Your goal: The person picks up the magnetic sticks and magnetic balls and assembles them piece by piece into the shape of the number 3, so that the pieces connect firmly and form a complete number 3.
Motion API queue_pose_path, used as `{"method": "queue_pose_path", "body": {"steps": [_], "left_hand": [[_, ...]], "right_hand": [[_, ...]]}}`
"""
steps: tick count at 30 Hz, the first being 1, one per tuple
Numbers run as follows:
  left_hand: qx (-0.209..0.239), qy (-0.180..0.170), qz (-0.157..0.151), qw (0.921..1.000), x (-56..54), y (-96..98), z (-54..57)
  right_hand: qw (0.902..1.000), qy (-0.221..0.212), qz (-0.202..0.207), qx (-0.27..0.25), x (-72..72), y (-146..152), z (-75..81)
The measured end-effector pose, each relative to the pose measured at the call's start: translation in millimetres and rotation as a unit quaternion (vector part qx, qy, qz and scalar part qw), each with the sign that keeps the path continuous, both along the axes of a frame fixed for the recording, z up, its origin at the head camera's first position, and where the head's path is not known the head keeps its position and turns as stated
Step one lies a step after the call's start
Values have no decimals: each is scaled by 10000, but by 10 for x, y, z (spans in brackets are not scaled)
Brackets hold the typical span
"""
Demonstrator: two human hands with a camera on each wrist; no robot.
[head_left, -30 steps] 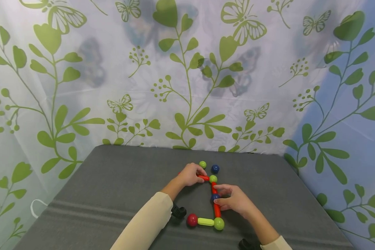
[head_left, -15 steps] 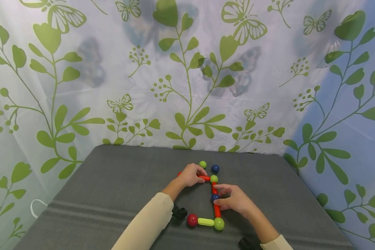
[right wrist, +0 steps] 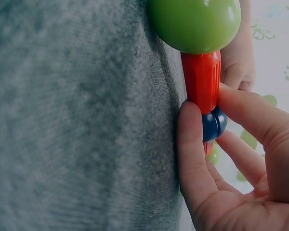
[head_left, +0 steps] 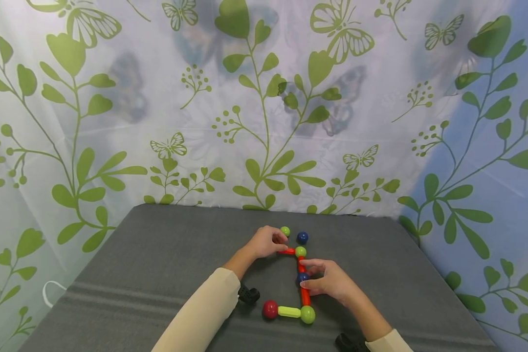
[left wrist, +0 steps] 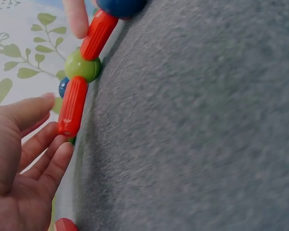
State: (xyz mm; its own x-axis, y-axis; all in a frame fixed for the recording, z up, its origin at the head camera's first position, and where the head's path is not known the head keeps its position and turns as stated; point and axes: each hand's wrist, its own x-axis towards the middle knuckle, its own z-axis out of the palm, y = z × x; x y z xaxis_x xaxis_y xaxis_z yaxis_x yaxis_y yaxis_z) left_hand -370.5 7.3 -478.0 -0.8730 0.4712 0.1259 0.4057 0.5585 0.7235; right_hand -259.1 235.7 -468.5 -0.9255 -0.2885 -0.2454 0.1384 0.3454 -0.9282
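Observation:
In the head view, a chain of toy rods and balls lies on the grey table. A red rod [head_left: 306, 297] joins a blue ball [head_left: 303, 278] to the near green ball [head_left: 308, 315]. My right hand [head_left: 331, 281] pinches that rod where it meets the blue ball, thumb and finger on either side, as the right wrist view shows. Beyond, another red rod runs to the far green ball [left wrist: 82, 65]. From there a left-pointing red rod [left wrist: 73, 106] extends. My left hand [head_left: 264, 242] is at its free end, thumb apart from it, fingertips close beside or touching it.
A yellow-green rod [head_left: 289, 312] links the near green ball to a red ball [head_left: 270, 309]. Behind the chain sit a loose green ball [head_left: 285, 231] and a loose blue ball [head_left: 302, 237]. Another red rod [left wrist: 65, 224] shows near my left hand. A patterned curtain [head_left: 246, 122] hangs behind.
My left hand has shifted slightly left and back, its thumb and fingers loosening from the left-pointing red rod. My right hand and the chain stay nearly in place.

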Motion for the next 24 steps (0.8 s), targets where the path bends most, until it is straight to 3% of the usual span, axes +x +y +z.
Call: {"method": "queue_pose_path", "body": {"steps": [7,14,24], "left_hand": [[281,271,300,9988,-64,-22,42],[99,513,544,9972,-179,20,-43],[-561,418,277,9972,-276,104,-40]], "right_hand": [[10000,29,5,-88,-19,8,-31],[10000,10,-14,-90,-21,8,-49],[10000,-22,14,28,-39,15,-20]]}}
